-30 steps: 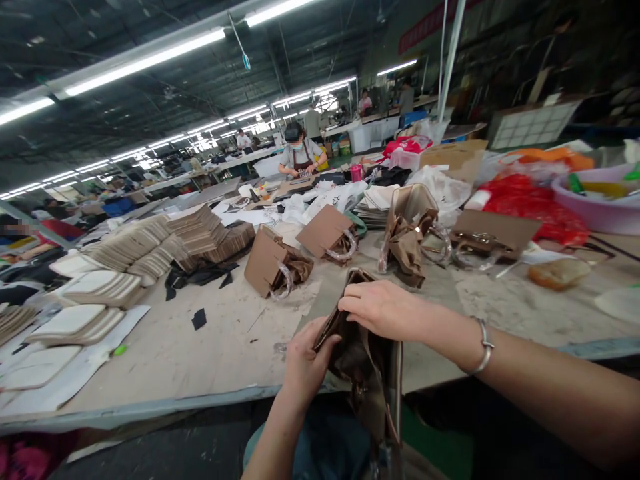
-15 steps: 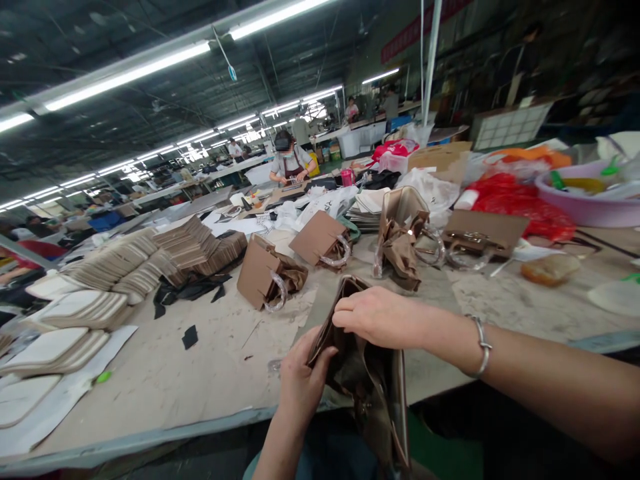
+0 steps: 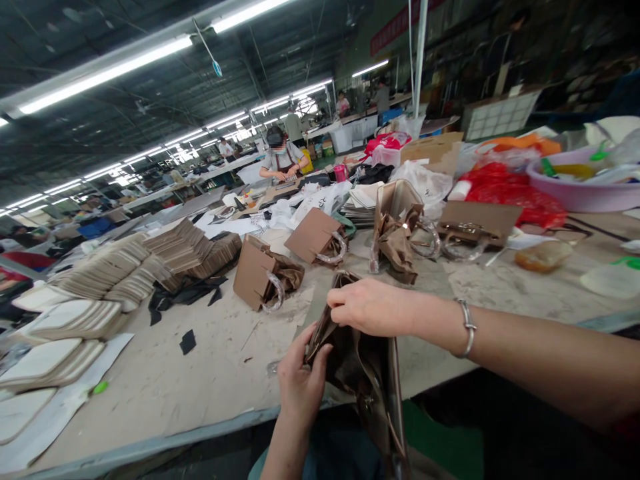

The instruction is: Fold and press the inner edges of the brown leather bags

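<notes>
head view: l. hand [image 3: 303, 383] pinching brn bag [image 3: 381, 423] at rim; r. hand [image 3: 373, 307], just beyond, pinching same rim; bag gaping below.

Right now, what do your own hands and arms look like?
My left hand and right hand wear no gloves, and no sleeves cover the visible forearms. A shiny, silver-coloured bangle circles the right wrist; the left shows none.

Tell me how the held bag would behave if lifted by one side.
The bag would probably sag, since its lining hangs in loose folds. Its rim runs straight, so that part likely stays stiffer. Gaping open, it may hang lopsided.
</notes>
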A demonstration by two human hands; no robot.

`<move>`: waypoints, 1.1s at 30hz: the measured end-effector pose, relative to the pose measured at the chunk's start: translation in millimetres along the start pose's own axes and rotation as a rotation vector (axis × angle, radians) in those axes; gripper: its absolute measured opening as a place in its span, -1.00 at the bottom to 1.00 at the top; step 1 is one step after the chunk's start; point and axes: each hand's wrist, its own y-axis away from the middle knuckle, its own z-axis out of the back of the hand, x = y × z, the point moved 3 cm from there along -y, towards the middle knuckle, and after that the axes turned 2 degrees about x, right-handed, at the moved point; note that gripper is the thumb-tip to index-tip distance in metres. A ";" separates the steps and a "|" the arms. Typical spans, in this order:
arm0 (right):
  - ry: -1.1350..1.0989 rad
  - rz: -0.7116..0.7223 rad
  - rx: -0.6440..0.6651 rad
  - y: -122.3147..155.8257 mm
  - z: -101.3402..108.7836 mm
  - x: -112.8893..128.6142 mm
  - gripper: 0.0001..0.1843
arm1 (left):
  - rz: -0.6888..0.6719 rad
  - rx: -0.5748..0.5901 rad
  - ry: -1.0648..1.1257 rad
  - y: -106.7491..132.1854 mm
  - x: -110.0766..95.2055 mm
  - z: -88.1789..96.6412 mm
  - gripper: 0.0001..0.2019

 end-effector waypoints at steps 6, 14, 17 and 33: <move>-0.007 -0.021 0.014 2.5 -0.5 -1.2 -0.86 | -0.031 -0.013 -0.009 -1.3 -0.6 0.8 -0.67; 0.030 -0.194 -0.017 -0.4 -0.9 -12.5 -0.78 | -0.033 -0.063 -0.044 -2.7 -4.3 -2.2 -0.70; 0.026 -0.248 -0.039 -2.4 -1.3 -14.4 -0.77 | -0.016 -0.081 -0.038 -2.2 -4.2 -3.9 -0.71; 0.033 -0.323 -0.068 -6.0 -2.9 -17.0 -0.76 | 0.045 -0.132 -0.016 -0.9 -3.5 -8.7 -0.71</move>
